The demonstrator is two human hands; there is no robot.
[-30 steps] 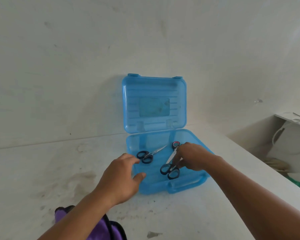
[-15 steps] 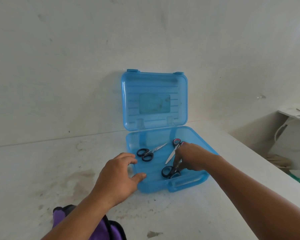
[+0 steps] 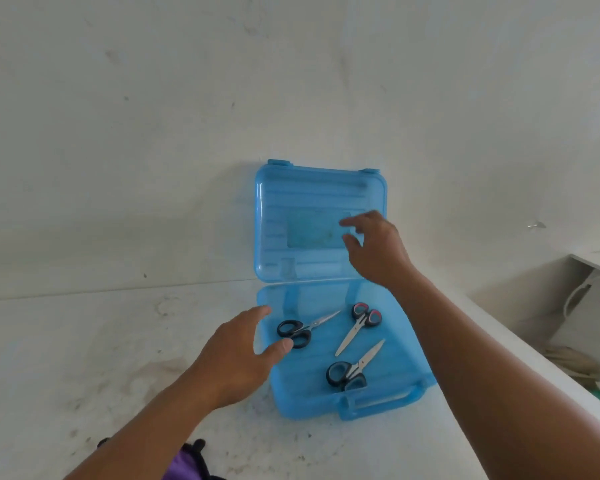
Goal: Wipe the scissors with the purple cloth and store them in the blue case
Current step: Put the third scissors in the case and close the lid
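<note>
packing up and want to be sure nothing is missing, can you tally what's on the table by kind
scissors: 3, all lying in the open case: black pair, red-and-black pair, black-and-grey pair
blue case: 1
purple cloth: 1, only partly in view at the bottom edge
total: 5

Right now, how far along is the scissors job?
Done: the black pair, red pair and grey pair lie in the case. In hand: nothing; the left hand hovers by the case, the right hand at the lid. Left: shutting the lid. The cloth lies aside; wiping cannot be checked.
</note>
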